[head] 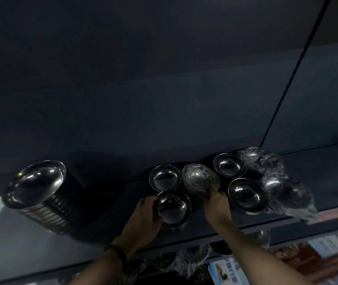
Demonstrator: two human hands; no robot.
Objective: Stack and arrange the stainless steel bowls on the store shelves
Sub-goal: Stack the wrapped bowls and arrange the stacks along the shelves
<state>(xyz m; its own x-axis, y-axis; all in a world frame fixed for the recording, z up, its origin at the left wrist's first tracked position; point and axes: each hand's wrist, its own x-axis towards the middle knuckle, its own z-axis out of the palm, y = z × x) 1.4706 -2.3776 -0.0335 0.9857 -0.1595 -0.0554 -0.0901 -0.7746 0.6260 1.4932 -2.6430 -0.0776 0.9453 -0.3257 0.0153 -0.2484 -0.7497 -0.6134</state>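
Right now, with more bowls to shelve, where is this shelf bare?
Bare shelf: between the tall stack and the bowl in the left hand, and right of the wrapped pile. Crowded around the bundle in the right hand.

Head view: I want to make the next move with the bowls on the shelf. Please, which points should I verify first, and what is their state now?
1. The left hand grips the front bowl: ok.
2. The right hand holds the wrapped bowl: ok.
3. Plastic off the wrapped bowl: not ok, it is covered.
4. The front bowl rests on the shelf: cannot tell, too dark.
5. The bowl behind it is upright, mouth up: ok.
6. The tall stack at the left stands straight: cannot tell, the wide lens bends it.
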